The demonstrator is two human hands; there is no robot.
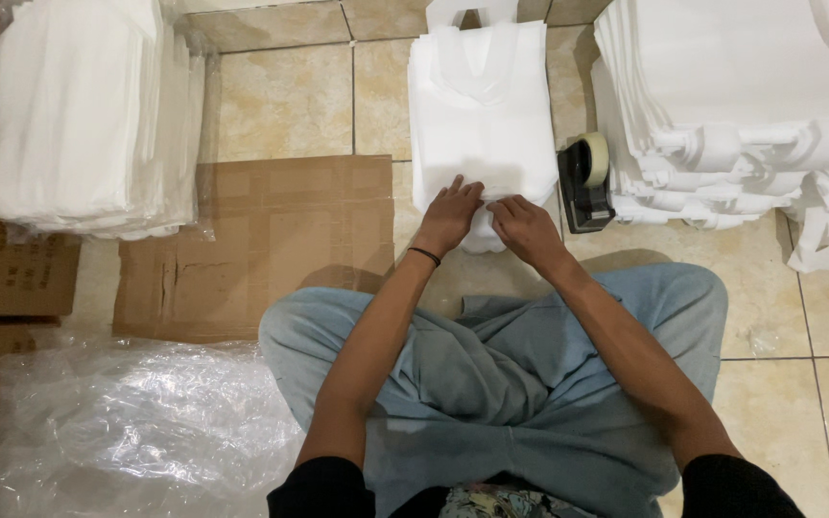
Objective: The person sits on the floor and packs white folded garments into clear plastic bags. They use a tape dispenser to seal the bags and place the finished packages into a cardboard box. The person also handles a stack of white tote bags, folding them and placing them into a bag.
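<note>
I see L hand (449, 213) & R hand (522, 225) both pinching the near edge of the white bag stack (480, 115) on the floor tiles (285, 96), just beside the black tape dispenser (582, 177).

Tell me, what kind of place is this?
Probably a small packing spot on a tiled floor, maybe at home. Tall stacks of white bags stand around, with a tape dispenser and flattened cardboard nearby.
</note>
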